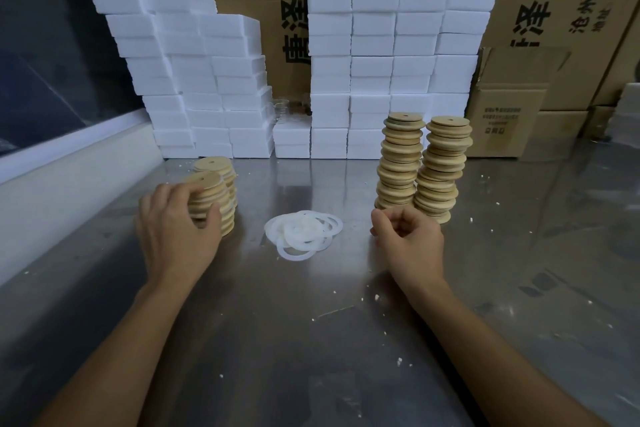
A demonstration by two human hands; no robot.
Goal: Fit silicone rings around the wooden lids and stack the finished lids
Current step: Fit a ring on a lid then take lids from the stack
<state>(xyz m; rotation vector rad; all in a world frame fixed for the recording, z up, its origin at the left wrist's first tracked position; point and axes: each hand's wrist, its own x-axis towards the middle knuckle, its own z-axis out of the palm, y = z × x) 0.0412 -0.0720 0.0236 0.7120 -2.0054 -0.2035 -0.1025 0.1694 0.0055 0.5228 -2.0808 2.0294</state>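
Observation:
Two short stacks of round wooden lids stand at the left: a near stack (213,204) and a far stack (216,166). My left hand (175,229) wraps its fingers and thumb around the near stack's side. Two tall stacks of wooden lids (398,163) (443,166) rise at the right. My right hand (407,239) hovers just in front of them, fingers curled loosely with nothing visible in them. A small pile of white silicone rings (303,232) lies on the metal table between the hands.
The steel table (311,322) carries scattered white crumbs. A wall of white foam blocks (381,55) lines the back, with cardboard boxes (502,121) behind and at the right. A white ledge (69,177) runs along the left side.

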